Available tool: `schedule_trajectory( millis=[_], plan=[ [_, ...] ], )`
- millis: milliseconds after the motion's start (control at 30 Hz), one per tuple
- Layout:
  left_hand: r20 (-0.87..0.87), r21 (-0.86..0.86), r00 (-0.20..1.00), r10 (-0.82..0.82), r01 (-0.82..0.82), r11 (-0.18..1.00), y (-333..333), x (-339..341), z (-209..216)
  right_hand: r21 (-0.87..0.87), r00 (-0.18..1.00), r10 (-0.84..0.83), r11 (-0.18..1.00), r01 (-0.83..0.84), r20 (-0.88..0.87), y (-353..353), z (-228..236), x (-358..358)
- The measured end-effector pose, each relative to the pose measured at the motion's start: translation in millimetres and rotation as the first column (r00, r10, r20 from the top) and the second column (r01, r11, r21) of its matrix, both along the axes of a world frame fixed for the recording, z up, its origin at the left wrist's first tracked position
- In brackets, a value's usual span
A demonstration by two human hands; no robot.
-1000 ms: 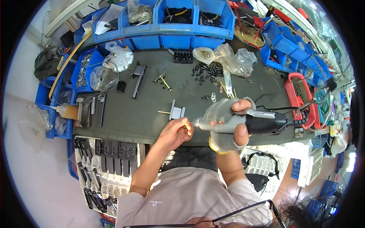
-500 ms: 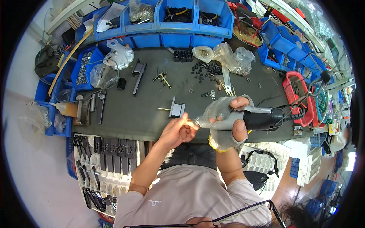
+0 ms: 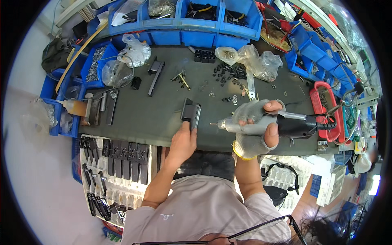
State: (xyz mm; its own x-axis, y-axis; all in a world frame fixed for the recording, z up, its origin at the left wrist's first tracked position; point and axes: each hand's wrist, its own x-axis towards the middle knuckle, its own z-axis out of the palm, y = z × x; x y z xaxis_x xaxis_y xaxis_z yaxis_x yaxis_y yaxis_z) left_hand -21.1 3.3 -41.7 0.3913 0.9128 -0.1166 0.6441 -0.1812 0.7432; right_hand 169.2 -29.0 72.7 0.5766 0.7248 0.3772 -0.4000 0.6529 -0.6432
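A silver and black electric screwdriver [image 3: 297,125] lies across my right hand [image 3: 256,143], which wears a grey glove with bare fingertips and is closed round its barrel. The bit points left, apart from any part. My left hand [image 3: 183,142] pinches the near end of a black metal piece with a block and a long plate [image 3: 188,111], at the front of the mat. A thin rod shows at the left of that piece. A similar black piece [image 3: 154,77] lies farther back, beside several long screws [image 3: 181,80].
Small black parts [image 3: 229,74] and plastic bags [image 3: 265,65] lie at the back of the dark mat [image 3: 139,118]. Blue bins [image 3: 200,24] line the far side. A red basket [image 3: 317,94] stands right. A tray of black parts [image 3: 122,157] sits at the near left.
My left hand has moved from the screwdriver's tip to the black metal piece and taken hold of it. The screwdriver's bit is now uncovered. The whole view has shifted slightly.
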Motion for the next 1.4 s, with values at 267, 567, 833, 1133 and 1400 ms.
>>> schedule_trajectory(
  millis=[267, 567, 833, 1133, 1400],
  plan=[
    [0.715, -0.512, 0.602, 0.355, 0.106, 0.853, -17, -7, 20, 0.025, 0.988, 0.126, 0.992, -0.125, -0.089, -7, 9, -8],
    [0.754, -0.424, 0.588, 0.292, 0.096, 0.901, -40, 2, 30, 0.006, 0.985, 0.173, 0.985, -0.173, 0.016, -1, 12, -22],
    [0.768, -0.374, 0.589, 0.251, 0.095, 0.923, -43, 1, 39, -0.046, 0.986, 0.165, 0.985, -0.164, 0.02, 0, 12, -27],
    [0.779, -0.368, 0.578, 0.241, 0.111, 0.923, -46, 3, 44, -0.024, 0.98, 0.188, 0.982, -0.187, 0.064, 0, 6, -27],
    [0.719, -0.305, 0.665, 0.202, 0.041, 0.951, -48, 7, 43, -0.15, 0.973, 0.191, 0.974, -0.171, 0.129, -12, 5, -33]
  ],
)
